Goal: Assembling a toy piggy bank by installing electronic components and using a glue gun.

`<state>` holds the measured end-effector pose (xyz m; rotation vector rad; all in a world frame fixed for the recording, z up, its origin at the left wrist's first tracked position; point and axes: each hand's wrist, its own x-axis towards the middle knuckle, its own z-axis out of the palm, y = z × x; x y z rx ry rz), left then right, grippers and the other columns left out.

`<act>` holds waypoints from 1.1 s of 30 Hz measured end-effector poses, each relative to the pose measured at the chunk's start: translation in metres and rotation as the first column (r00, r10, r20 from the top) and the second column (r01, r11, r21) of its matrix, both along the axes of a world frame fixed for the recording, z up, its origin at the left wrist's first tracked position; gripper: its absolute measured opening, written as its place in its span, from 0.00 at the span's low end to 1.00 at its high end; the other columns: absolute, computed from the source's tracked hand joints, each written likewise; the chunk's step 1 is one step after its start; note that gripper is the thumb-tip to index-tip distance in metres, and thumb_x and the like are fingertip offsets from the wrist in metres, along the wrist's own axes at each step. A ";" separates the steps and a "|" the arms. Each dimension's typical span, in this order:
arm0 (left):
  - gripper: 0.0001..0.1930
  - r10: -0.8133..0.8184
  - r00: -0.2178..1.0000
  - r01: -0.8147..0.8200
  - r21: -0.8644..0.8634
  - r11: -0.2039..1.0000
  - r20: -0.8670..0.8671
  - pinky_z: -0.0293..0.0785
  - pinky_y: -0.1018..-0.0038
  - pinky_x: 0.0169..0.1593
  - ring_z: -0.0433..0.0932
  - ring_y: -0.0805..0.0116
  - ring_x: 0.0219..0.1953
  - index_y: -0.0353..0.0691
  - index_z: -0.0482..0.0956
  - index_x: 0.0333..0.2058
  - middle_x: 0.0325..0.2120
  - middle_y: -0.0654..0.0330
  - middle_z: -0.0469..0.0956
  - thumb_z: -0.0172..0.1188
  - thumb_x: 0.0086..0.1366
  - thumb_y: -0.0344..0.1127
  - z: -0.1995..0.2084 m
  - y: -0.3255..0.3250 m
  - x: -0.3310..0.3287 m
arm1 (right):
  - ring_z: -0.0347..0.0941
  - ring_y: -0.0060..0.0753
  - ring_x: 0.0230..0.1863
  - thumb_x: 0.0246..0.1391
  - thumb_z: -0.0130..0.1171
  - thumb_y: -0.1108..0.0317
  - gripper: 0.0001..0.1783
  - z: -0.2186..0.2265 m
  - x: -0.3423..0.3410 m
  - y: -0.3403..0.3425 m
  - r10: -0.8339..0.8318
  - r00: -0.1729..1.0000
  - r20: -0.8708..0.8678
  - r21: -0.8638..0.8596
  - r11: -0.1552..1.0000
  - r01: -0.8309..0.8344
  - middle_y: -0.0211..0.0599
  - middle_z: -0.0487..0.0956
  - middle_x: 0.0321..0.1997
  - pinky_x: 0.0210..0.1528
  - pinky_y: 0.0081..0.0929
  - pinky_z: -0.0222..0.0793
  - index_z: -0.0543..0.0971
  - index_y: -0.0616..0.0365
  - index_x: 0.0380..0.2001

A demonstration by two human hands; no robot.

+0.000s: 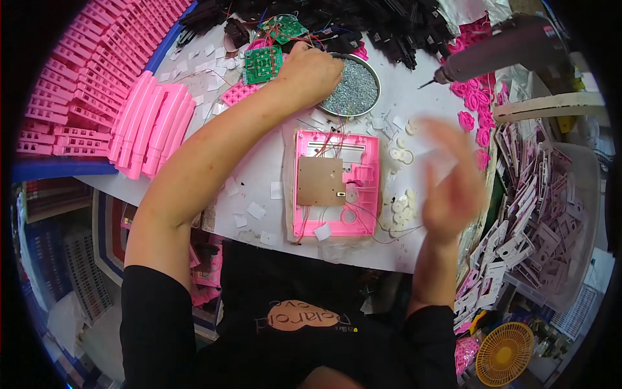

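Note:
My left hand (310, 76) is at the far side of the table, its fingers curled closed at the left rim of a round tin of small grey metal screws (353, 91). What they hold, if anything, is hidden. A green circuit board (262, 63) with wires lies just left of it. In front of me sits an open pink plastic housing (370, 194) with a brown board (319, 181) and thin wires inside. My right hand (450, 185), smeared by motion, hovers right of the housing with thumb and fingers apart and nothing visible in it.
A dark electric screwdriver (499, 52) hangs at the upper right, bit pointing left. White round parts (403, 207) lie beside the housing. Pink panels (152, 123) are stacked left; black parts (389, 26) heap at the back. A clear bin (583, 214) of pale flat parts stands right.

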<state>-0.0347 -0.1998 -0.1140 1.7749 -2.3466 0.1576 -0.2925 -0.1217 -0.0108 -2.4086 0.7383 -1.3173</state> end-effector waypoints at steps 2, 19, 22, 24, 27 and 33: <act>0.14 -0.004 1.000 0.004 0.005 1.000 0.002 0.67 0.56 0.46 0.81 0.55 0.37 0.43 0.79 0.32 0.28 0.57 0.82 0.56 0.68 0.47 0.000 -0.011 -0.005 | 0.76 0.40 0.55 0.63 0.52 0.79 0.18 0.017 0.003 -0.045 -0.212 0.846 0.489 0.011 0.971 0.237 0.49 0.79 0.56 0.60 0.34 0.71 0.74 0.73 0.55; 0.06 -0.194 0.887 0.232 0.039 0.972 -0.419 0.63 0.58 0.56 0.79 0.70 0.54 0.44 0.74 0.30 0.45 0.62 0.82 0.62 0.63 0.34 0.024 0.219 -0.035 | 0.69 0.18 0.25 0.53 0.61 0.77 0.24 -0.021 0.050 -0.003 0.076 0.719 0.691 0.563 0.567 -0.601 0.31 0.75 0.28 0.27 0.18 0.66 0.68 0.69 0.53; 0.05 -0.195 0.915 0.203 -0.014 0.979 -0.353 0.63 0.59 0.54 0.79 0.71 0.54 0.45 0.74 0.29 0.44 0.63 0.82 0.62 0.60 0.33 0.021 0.221 -0.041 | 0.61 0.24 0.19 0.56 0.54 0.76 0.20 -0.038 0.051 0.004 0.163 0.793 0.587 0.533 0.659 -0.531 0.33 0.68 0.20 0.24 0.28 0.61 0.67 0.63 0.52; 0.05 -0.187 0.915 0.196 -0.011 0.981 -0.359 0.63 0.60 0.52 0.79 0.72 0.54 0.45 0.74 0.29 0.43 0.63 0.82 0.62 0.59 0.33 0.022 0.220 -0.043 | 0.61 0.23 0.19 0.57 0.53 0.76 0.16 -0.047 0.053 0.004 0.192 0.790 0.582 0.507 0.674 -0.537 0.33 0.68 0.20 0.23 0.28 0.61 0.67 0.62 0.48; 0.05 -0.179 0.916 0.188 -0.010 0.982 -0.358 0.61 0.62 0.49 0.79 0.73 0.54 0.45 0.74 0.29 0.43 0.64 0.81 0.62 0.58 0.33 0.022 0.220 -0.043 | 0.61 0.23 0.19 0.57 0.54 0.76 0.14 -0.053 0.055 0.004 0.207 0.791 0.576 0.497 0.680 -0.539 0.33 0.68 0.21 0.23 0.28 0.61 0.67 0.61 0.46; 0.06 -0.171 0.916 0.177 -0.015 0.984 -0.362 0.60 0.62 0.46 0.79 0.73 0.51 0.45 0.75 0.29 0.43 0.63 0.81 0.63 0.59 0.36 0.019 0.221 -0.043 | 0.61 0.24 0.19 0.57 0.54 0.77 0.12 -0.055 0.061 0.010 0.193 0.828 0.526 0.525 0.693 -0.495 0.35 0.68 0.22 0.22 0.27 0.61 0.65 0.59 0.41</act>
